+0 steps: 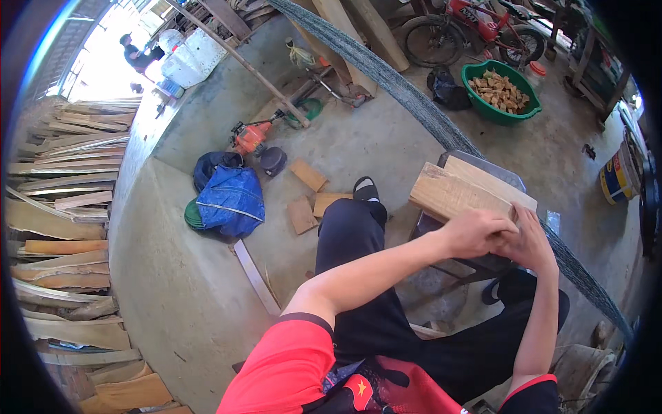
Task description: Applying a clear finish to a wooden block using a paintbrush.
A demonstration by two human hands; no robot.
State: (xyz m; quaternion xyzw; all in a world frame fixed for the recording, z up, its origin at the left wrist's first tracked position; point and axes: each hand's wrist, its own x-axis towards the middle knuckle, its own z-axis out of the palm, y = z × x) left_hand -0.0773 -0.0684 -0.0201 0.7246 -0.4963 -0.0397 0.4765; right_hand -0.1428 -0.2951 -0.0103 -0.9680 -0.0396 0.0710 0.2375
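Two pale wooden blocks lie side by side on a dark stool [483, 164] in front of me, slightly to the right. The nearer wooden block [441, 192] shows its broad grained face; the farther wooden block [489, 181] runs along behind it. My left hand [477, 233] is closed, its fingers curled at the near side of the blocks. Against it, by the right end of the wood, is my right hand [532, 243], its fingers pressed together. The fingertips of both hands meet, and whatever lies between them is too small or hidden to make out.
Loose wood pieces [308, 174] and a long offcut [256, 277] lie on the floor. A blue tarp bundle [231, 196] and an orange-red engine tool [252, 138] are left. A grey hammock [386, 76] crosses diagonally. Behind stand a green basin [503, 119] of wood chunks and a red bicycle [476, 17].
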